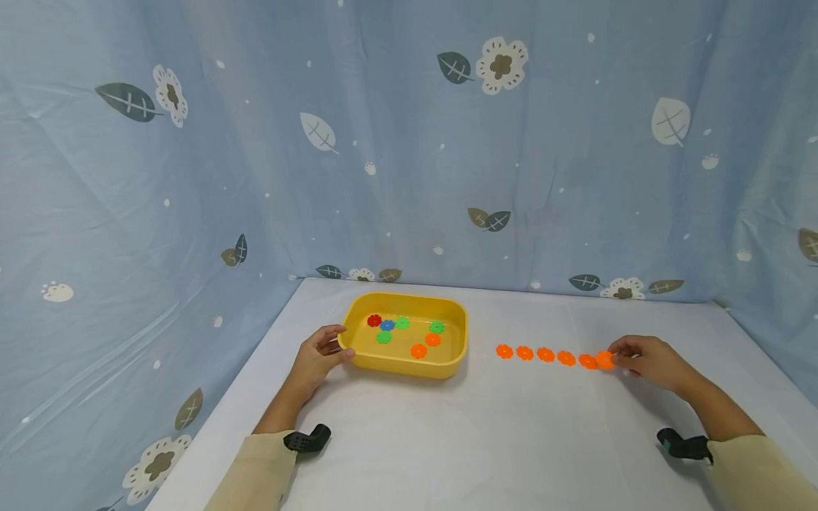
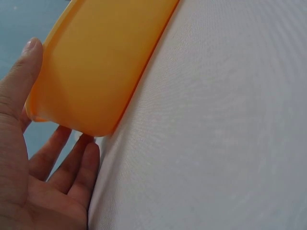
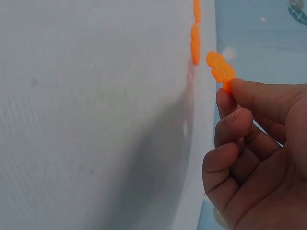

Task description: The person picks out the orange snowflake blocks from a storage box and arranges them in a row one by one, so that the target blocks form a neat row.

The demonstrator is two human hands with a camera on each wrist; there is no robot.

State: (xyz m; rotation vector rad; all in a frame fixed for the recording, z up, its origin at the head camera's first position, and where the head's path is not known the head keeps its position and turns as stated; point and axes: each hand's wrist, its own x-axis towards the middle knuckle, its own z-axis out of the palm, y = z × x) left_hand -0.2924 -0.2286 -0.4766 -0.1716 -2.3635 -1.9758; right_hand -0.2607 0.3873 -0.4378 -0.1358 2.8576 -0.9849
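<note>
My left hand (image 1: 317, 357) grips the left end of a yellow plastic tub (image 1: 399, 366), thumb at the near side and fingers at the end wall. The left wrist view shows the tub's wall (image 2: 110, 62) between the thumb (image 2: 29, 62) and the fingers. Between thumb and forefinger, my right hand (image 1: 652, 362) pinches an orange flower-shaped piece (image 3: 220, 67). That piece is raised a little off the cloth, by the right end of a row of several orange flower pieces (image 1: 545, 354). A small red patch (image 1: 634, 373) shows under the right hand; I cannot tell what it is.
Inside the tub lie loose flower pieces: red (image 1: 374, 321), blue (image 1: 387, 325), several green (image 1: 402, 323) and two orange (image 1: 418, 350). White cloth (image 1: 460, 440) covers the table. Blue patterned curtains (image 1: 409, 142) stand behind and at both sides.
</note>
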